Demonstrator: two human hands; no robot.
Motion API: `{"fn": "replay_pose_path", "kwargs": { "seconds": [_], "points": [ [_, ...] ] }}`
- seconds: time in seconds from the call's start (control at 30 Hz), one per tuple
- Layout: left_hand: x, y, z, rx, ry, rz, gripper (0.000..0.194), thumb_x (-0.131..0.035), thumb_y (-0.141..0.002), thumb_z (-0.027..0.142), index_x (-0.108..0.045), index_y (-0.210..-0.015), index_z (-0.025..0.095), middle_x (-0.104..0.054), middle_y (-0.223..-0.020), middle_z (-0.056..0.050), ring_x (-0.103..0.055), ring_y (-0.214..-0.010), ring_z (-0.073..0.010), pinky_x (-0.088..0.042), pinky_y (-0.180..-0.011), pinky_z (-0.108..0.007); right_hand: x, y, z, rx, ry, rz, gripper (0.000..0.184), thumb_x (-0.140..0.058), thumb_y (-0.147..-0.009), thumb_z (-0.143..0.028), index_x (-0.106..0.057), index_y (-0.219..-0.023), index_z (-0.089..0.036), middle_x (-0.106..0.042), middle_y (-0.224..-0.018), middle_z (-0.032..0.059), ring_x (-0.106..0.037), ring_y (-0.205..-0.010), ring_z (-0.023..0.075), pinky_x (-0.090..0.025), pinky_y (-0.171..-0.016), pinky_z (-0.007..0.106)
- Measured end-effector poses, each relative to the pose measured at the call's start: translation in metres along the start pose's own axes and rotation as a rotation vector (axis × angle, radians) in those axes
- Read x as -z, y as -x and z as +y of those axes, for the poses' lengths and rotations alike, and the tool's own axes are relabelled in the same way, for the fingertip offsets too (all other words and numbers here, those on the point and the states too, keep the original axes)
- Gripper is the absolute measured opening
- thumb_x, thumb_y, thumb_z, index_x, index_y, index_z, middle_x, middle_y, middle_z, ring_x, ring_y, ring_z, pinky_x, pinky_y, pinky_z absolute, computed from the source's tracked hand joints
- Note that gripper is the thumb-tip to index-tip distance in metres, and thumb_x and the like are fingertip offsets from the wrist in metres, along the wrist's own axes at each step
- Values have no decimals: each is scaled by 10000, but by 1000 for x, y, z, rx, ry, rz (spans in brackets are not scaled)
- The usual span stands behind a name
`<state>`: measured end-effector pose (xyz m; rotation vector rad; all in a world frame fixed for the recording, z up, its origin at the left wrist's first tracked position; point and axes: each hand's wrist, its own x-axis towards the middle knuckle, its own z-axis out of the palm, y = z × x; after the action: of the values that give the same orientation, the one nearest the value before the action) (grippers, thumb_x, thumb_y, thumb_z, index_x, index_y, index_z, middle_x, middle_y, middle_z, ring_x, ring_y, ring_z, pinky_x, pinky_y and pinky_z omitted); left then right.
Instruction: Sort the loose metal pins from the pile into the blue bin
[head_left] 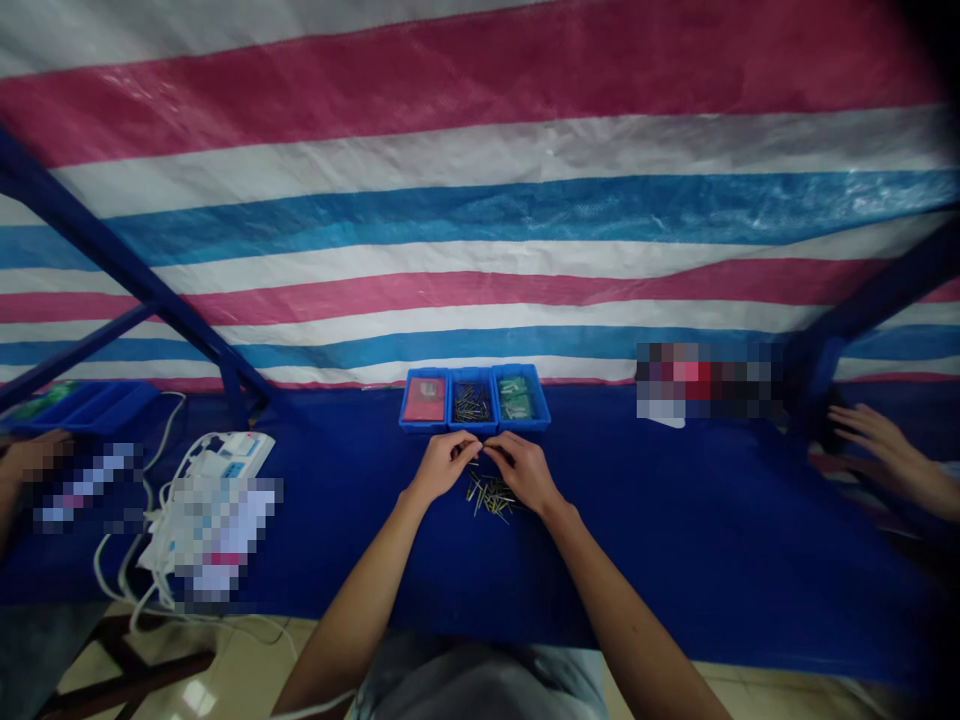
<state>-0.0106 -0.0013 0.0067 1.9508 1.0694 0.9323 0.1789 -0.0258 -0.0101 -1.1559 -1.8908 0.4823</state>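
Blue tabletop (637,560) is bearing slim brassy metal pins (491,496); left hand (442,468) and right hand (526,472) are pinching near-closed, contents unclear; light fingertip pressure seems best.

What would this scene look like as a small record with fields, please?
hands: left hand and right hand, fingertips close together; grip details too small to tell
pile: thin metal pieces, loose on the blue table
bins: three blue bins in a row; contents reddish, dark metallic, green from left to right
backdrop: striped sheet
others: another person's hand, far right
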Motion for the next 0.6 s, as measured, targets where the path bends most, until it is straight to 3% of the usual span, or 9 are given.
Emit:
{"fn": "replay_pose_path", "kwargs": {
  "seconds": [0.27,0.6],
  "points": [
    [0,0,-1,-8,9,-14,256,-551,-957,325,-703,-846,152,-714,-751,-25,-643,-683,-151,-456,-666,-229,-5,2,4,51,75,-11,211,-519,-1010,-314,-690,-1124,-266,-716,-987,36,-682,-862,184,-504,-779,277],
    [0,0,2,-12,-29,1,259,-559,-950,321,-708,-814,158,-715,-738,-22,-641,-682,-156,-460,-685,-238,0,1,-3,16,138,-77,264,-426,-1048,-311,-682,-1043,-246,-699,-955,45,-664,-848,173,-465,-759,265]
  ]
}}
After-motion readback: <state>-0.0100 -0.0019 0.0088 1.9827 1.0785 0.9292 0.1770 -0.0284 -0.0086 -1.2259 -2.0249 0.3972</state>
